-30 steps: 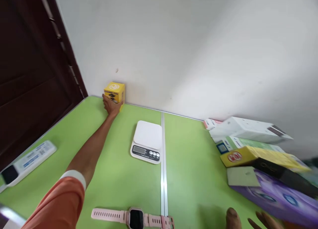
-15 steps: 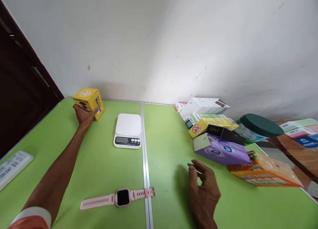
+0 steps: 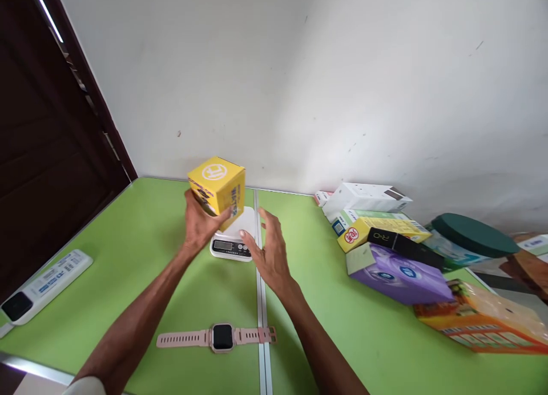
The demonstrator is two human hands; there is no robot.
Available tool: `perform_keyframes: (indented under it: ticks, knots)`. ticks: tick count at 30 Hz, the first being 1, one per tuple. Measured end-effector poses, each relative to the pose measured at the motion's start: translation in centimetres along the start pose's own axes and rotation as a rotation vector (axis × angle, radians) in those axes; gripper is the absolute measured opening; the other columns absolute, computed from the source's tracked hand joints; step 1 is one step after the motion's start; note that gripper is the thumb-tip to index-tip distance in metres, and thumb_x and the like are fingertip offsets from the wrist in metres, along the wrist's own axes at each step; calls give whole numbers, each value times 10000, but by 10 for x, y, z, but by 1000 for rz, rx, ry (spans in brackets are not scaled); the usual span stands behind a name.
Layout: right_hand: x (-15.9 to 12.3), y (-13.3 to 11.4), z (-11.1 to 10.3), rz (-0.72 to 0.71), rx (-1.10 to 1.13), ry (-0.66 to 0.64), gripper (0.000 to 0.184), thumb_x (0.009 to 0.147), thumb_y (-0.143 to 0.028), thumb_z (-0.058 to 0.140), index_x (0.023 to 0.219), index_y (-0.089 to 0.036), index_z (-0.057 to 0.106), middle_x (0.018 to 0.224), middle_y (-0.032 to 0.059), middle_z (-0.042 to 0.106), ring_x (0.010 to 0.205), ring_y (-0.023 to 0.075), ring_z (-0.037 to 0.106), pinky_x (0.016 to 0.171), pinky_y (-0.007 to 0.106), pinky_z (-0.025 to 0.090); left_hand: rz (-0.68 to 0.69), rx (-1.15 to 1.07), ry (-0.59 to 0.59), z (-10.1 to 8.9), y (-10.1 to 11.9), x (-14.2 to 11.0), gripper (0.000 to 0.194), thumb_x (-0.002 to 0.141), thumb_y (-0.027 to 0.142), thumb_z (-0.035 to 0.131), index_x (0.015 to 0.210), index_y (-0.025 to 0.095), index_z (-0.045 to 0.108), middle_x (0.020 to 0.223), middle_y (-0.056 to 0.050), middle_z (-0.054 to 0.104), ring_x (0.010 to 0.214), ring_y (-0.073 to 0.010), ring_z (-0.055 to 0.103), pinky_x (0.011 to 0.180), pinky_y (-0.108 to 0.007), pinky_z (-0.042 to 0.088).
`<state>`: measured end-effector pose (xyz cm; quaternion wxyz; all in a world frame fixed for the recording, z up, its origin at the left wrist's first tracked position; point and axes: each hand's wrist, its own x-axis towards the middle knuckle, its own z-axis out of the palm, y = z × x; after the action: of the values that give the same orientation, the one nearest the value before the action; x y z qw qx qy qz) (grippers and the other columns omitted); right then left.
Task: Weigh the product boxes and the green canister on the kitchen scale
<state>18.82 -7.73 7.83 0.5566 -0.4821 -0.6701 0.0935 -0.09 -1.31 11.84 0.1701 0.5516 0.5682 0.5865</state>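
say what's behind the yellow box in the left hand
Past the yellow box, part of the white scale, green table and wall show; the scale's upper left and anything else covered are hidden.

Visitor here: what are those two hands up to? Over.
Left hand gripping yellow box. Right hand open, holding nothing. Box blocks view of part of white scale.
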Motion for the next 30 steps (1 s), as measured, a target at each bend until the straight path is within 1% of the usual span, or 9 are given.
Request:
perform_keyframes:
  ticks: [3, 7, 11, 16, 21, 23, 25, 27, 30]
  knots:
    - [9, 0, 24, 85, 88, 12, 672, 1070, -640, 590, 1603, -245, 484, 1539, 199, 577, 1441, 346, 587, 1184, 616, 561, -35, 1, -31, 27, 10, -24, 889, 533, 499, 1015, 1150, 271, 416, 1183, -101, 692, 1046, -325, 746, 824, -452, 632]
    - [10, 6, 30, 197, 141, 10, 653, 1080, -679, 530, 1584, -266, 526, 1540, 185, 564, 1464, 338, 562, 1185, 598, 562, -71, 30, 3, 49, 9, -37, 871, 549, 501, 1018, 1138, 266, 422, 1200, -112, 658, 1117, -349, 719, 858, -485, 613]
    - [15, 16, 26, 263, 193, -21, 716, 1031, -744, 563, 1552, -253, 570, 1505, 190, 595, 1406, 347, 612, 1176, 584, 563, -52, 9, 22, 57, 2, -42, 890, 557, 490, 1028, 1186, 250, 447, 1207, -109, 642, 1139, -347, 703, 939, -531, 601]
    - [25, 23, 25, 273, 248, -99, 709, 1016, -754, 570, 1510, -248, 616, 1469, 175, 641, 1370, 348, 636, 1178, 575, 543, -25, -7, -19, 59, -7, -48, 898, 614, 464, 1003, 1290, 230, 460, 1312, -200, 645, 1264, -420, 668, 1044, -627, 569]
    - [23, 24, 25, 267, 286, -94, 693, 1015, -741, 589, 1488, -238, 639, 1494, 174, 646, 1380, 341, 634, 1174, 549, 542, 8, -10, -54, 52, -10, -54, 890, 649, 509, 988, 1316, 219, 474, 1345, -219, 644, 1283, -420, 669, 1073, -625, 572]
    - [18, 30, 25, 278, 316, -71, 714, 1015, -761, 568, 1496, -239, 638, 1515, 170, 649, 1405, 339, 627, 1195, 547, 525, 27, -25, -117, 41, -13, -54, 900, 648, 552, 985, 1324, 218, 492, 1360, -215, 651, 1277, -405, 680, 1077, -602, 582]
    - [10, 40, 26, 315, 337, -15, 747, 1026, -788, 512, 1529, -247, 619, 1565, 159, 635, 1468, 341, 592, 1255, 565, 467, 51, -83, -211, 26, -20, -52, 890, 691, 612, 947, 1360, 219, 512, 1399, -208, 657, 1280, -381, 692, 1092, -574, 587]
    - [1, 53, 29, 388, 339, 58, 816, 1019, -831, 461, 1575, -247, 584, 1637, 159, 590, 1552, 347, 525, 1314, 592, 388, 30, -188, -258, 13, -32, -47, 842, 799, 708, 830, 1415, 225, 521, 1446, -201, 658, 1313, -359, 693, 1128, -556, 577]
    - [-11, 70, 37, 545, 401, 137, 973, 971, -926, 399, 1625, -218, 530, 1704, 184, 521, 1612, 356, 464, 1330, 618, 356, -157, -345, -186, 9, -58, -36, 803, 932, 837, 574, 1466, 239, 530, 1536, -200, 635, 1450, -342, 636, 1237, -549, 504]
